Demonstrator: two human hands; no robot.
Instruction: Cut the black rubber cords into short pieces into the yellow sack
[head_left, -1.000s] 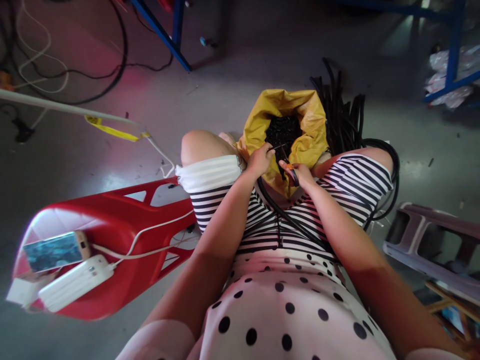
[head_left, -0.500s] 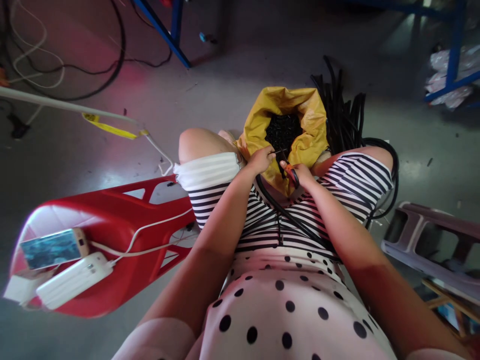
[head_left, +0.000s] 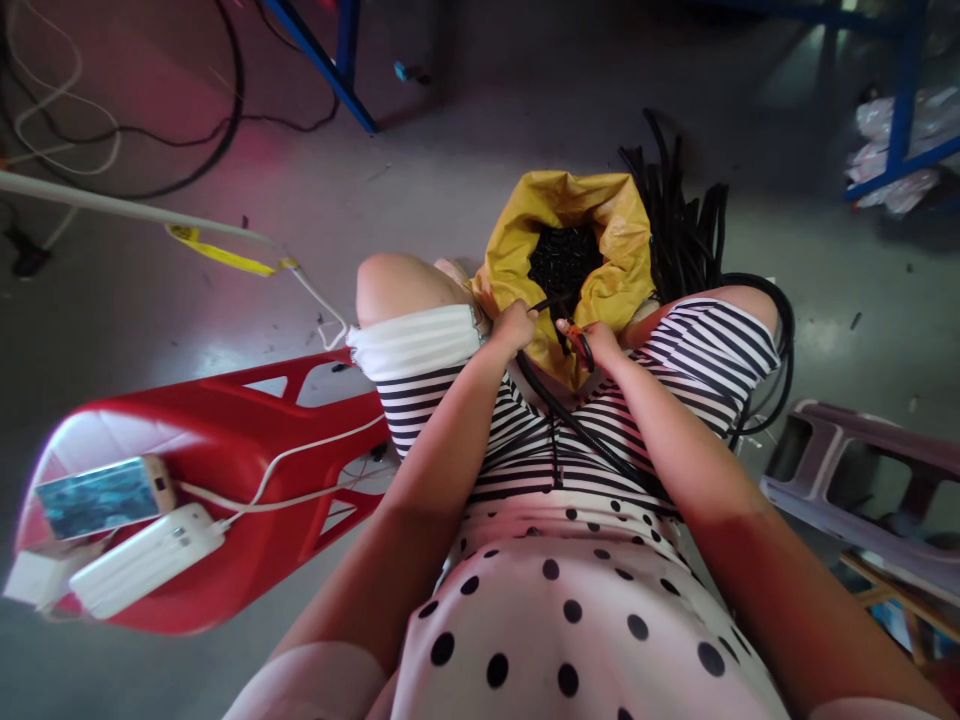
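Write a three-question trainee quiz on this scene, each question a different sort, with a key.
1. True or false: the left hand holds a black tube that trails back across the lap.
2. Multiple choice: the yellow bag holds (A) white cloth, (B) small black pieces, (C) nothing.
3. Fill in: the phone and power bank lie on a ___ stool.

Key: 1 true; 2 B; 3 red. The right hand grips an orange-handled cutter beside the tube's end.
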